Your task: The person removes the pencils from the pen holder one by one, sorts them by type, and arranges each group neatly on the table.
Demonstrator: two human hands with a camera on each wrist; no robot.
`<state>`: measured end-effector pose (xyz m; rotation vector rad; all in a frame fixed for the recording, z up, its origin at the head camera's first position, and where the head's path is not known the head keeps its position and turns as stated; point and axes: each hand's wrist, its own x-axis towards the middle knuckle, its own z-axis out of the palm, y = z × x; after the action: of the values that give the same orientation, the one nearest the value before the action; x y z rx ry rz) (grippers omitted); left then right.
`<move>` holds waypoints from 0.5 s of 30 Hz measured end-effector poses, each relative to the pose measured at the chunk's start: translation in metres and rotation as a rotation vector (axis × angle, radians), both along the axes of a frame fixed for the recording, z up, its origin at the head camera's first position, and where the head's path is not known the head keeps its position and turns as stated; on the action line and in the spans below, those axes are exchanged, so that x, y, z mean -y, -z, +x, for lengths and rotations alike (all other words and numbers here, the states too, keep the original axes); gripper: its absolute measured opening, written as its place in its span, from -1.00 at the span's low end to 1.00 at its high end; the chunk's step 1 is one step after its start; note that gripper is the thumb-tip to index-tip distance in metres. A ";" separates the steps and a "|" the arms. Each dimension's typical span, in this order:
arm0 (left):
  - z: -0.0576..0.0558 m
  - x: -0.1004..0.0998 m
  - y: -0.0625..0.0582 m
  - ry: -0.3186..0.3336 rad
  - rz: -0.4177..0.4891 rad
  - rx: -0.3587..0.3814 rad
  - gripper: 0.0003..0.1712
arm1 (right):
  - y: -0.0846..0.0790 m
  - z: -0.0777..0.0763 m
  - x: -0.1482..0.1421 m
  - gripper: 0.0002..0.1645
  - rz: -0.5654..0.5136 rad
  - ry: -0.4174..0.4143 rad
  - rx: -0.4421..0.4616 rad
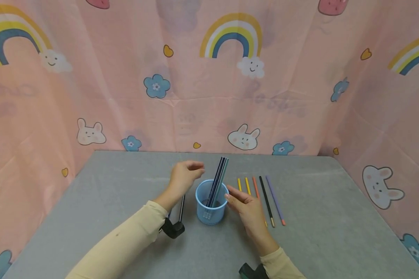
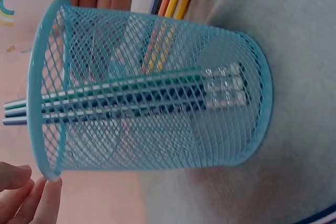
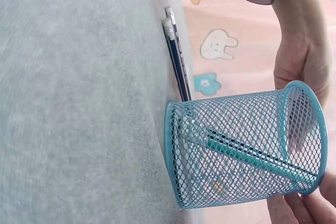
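Note:
A light blue mesh pencil cup point(image 1: 211, 220) stands upright on the grey table. Three pencils point(image 1: 220, 176), dark and green, lean inside it with their eraser ends down, seen clearly through the mesh. My right hand point(image 1: 249, 213) holds the cup's right side at the rim, thumb and fingers about the edge. Just left of the cup and above its rim is my left hand point(image 1: 185, 178), fingers loosely bent with nothing between them. In the left wrist view its fingertips point(image 2: 50, 198) are close to the rim point(image 2: 35, 93); whether they touch, I cannot tell.
Right of the cup lies a row of pencils: yellow ones point(image 1: 248, 186), an orange point(image 1: 255, 186), a black point(image 1: 267, 201) and a purple one point(image 1: 276, 200). Dark pencils point(image 1: 182, 209) lie left of it, partly hidden by my left arm. A pink patterned cloth point(image 1: 195, 112) hangs behind the table.

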<state>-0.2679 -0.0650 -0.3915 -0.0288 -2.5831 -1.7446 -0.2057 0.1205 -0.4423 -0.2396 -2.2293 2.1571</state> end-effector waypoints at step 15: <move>0.004 -0.013 0.003 0.049 0.018 -0.039 -0.75 | 0.001 -0.001 -0.001 -0.57 -0.060 -0.011 -0.019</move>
<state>-0.2637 -0.0517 -0.3945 -0.1262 -2.5607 -1.7644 -0.2068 0.1211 -0.4434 -0.2084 -2.1632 2.2248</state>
